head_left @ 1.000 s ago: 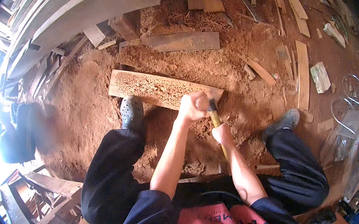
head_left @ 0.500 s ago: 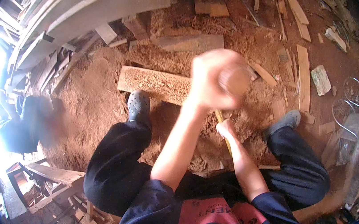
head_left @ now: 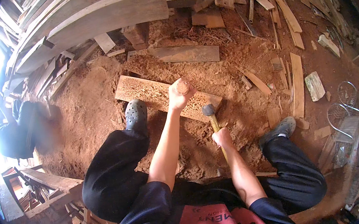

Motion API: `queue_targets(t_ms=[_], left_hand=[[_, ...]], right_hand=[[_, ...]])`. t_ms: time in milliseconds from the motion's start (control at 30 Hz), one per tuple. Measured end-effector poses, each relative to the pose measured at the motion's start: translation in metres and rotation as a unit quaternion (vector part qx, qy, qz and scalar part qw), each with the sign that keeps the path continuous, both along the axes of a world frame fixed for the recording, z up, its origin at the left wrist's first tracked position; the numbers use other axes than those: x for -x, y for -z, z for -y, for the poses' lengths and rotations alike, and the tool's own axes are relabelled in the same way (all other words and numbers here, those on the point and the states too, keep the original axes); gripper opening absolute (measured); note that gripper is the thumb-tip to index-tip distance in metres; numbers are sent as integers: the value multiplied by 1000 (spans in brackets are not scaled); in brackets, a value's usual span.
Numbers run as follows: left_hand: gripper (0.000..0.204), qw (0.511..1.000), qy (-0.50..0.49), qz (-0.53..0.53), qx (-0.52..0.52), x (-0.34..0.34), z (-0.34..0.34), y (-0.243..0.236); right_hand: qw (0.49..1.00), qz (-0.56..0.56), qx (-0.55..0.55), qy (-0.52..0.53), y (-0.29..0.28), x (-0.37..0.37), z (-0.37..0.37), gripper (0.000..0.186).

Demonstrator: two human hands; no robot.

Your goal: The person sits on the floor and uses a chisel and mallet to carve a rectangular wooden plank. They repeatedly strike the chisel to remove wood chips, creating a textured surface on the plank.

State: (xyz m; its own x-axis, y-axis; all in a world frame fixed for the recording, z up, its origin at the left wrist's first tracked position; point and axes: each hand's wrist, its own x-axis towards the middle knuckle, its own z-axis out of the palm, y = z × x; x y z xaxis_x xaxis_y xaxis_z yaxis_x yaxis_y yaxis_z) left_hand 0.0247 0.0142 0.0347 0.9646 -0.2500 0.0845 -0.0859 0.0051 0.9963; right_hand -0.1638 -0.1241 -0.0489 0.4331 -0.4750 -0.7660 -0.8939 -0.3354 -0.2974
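Observation:
A pale plank (head_left: 140, 87), its top covered with small gouge marks, lies aslant on the ground between my feet. My left hand (head_left: 179, 99) is wrapped round an upright wooden-handled tool (head_left: 182, 87) over the plank's middle. Only the round handle end shows; its lower part is hidden beneath the fist. To the right, my right hand (head_left: 223, 138) grips a hammer (head_left: 215, 124) by its yellowish shaft. The dark hammer head (head_left: 208, 109) is over the plank's near edge, apart from the wooden handle.
My left shoe (head_left: 136, 115) is close to the plank's near edge; my right shoe (head_left: 278, 132) is farther right. Long boards (head_left: 109, 17) are stacked at the back. Loose strips (head_left: 297, 84) and a wire rack (head_left: 344, 112) lie right. Another person (head_left: 27, 128) is at the left.
My left hand has come down and left to the plank with the wooden-handled tool. The hammer head, hidden before, now shows; my right hand has shifted slightly.

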Motion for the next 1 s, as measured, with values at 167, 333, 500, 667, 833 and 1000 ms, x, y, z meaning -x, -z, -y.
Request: queue_targets(t_ms=[167, 333, 500, 667, 833, 1000], left_hand=[[27, 996, 78, -31, 10, -7, 4, -1], [17, 993, 115, 20, -3, 5, 26, 1], [16, 994, 83, 56, -47, 9, 31, 7], [26, 993, 57, 31, -102, 7, 22, 10], [23, 990, 32, 86, -111, 6, 22, 10], [28, 993, 33, 68, -94, 7, 30, 13]], right_hand=[[997, 35, -42, -55, 9, 4, 1, 27], [984, 161, -32, -65, 11, 23, 14, 24], [936, 259, -164, 172, -105, 22, 11, 7], [815, 469, -200, 275, -246, 5, 21, 25], [657, 727, -55, 192, -319, -26, 2, 20], [844, 503, 134, 129, -214, -27, -16, 13]])
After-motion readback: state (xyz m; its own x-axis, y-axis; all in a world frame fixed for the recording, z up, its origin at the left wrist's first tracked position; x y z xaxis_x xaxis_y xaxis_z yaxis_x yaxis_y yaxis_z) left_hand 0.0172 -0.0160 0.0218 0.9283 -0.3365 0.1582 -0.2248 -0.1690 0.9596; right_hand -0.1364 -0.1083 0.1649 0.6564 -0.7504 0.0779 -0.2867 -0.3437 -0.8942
